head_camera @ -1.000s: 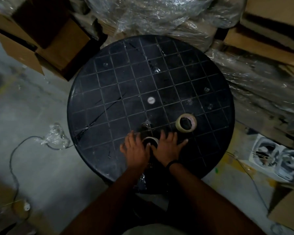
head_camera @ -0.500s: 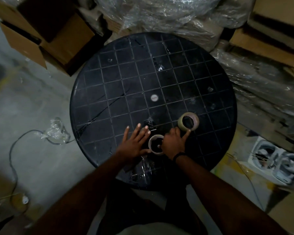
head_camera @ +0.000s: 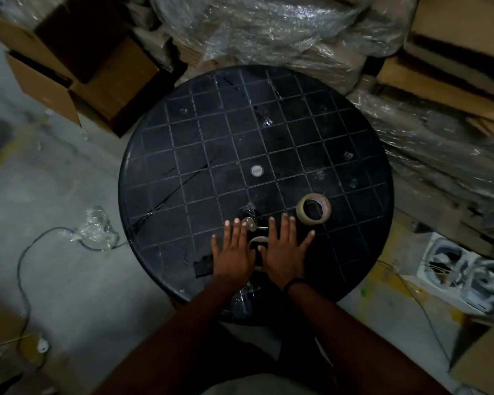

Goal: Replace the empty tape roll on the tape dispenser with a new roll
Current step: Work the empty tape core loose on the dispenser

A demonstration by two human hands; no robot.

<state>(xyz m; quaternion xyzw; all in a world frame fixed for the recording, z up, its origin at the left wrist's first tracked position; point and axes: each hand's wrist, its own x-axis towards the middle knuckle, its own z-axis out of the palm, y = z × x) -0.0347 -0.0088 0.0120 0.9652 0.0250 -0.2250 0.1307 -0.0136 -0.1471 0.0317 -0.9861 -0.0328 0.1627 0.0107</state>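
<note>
Hands, left hand (head_camera: 234, 252) and right hand (head_camera: 285, 249), lie spread flat on black gridded table (head_camera: 211, 155) among cardboard boxes (head_camera: 97, 75).

Dim light falling over whole room. Round black counter (head_camera: 166, 155) with grid pattern standing on grey concrete floor (head_camera: 54, 195). Brown cardboard boxes (head_camera: 77, 67) stacking at far left, more boxes (head_camera: 454, 61) piling at far right. Crumpled clear plastic wrap (head_camera: 268, 32) heaping behind counter and trailing down right side. Thin cable (head_camera: 23, 280) looping across floor at left, beside plastic scrap (head_camera: 96, 228). White fan units (head_camera: 465, 272) lying at near right.
</note>
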